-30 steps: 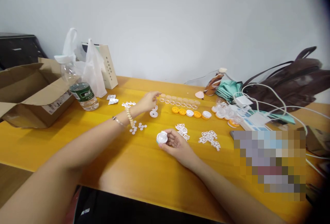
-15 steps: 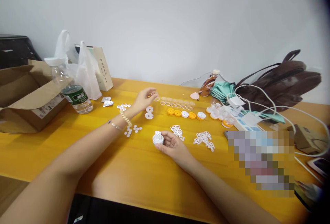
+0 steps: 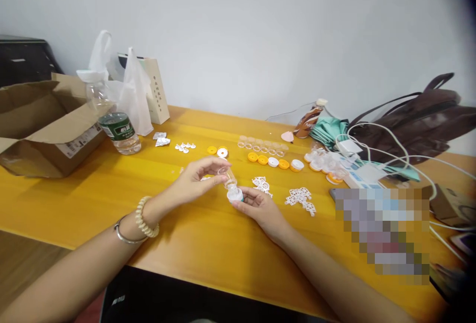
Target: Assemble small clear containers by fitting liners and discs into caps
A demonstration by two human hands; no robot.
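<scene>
My left hand (image 3: 197,176) pinches a small clear plastic cup (image 3: 229,178) by its upper end. The cup is tilted, its lower end at the top of a white round cap (image 3: 234,195); whether it is seated there I cannot tell. My right hand (image 3: 262,211) grips this cap from the right, its fingers closed round the side. Behind my hands stands a row of clear cups (image 3: 261,147), with orange and white round caps (image 3: 273,162) in front of it. White lattice pieces (image 3: 300,198) lie to the right of my right hand.
Small white pieces (image 3: 185,148) and foil scraps (image 3: 161,139) lie at the left. A water bottle (image 3: 121,132) stands by an open cardboard box (image 3: 48,129). Rightward are assembled clear-topped pieces (image 3: 322,160), white cables (image 3: 375,161), a brown bottle (image 3: 308,120) and a dark bag (image 3: 420,114).
My left hand has come from the row of clear cups toward me, bringing one cup over the white cap. My right hand still holds the cap. The view has shifted slightly.
</scene>
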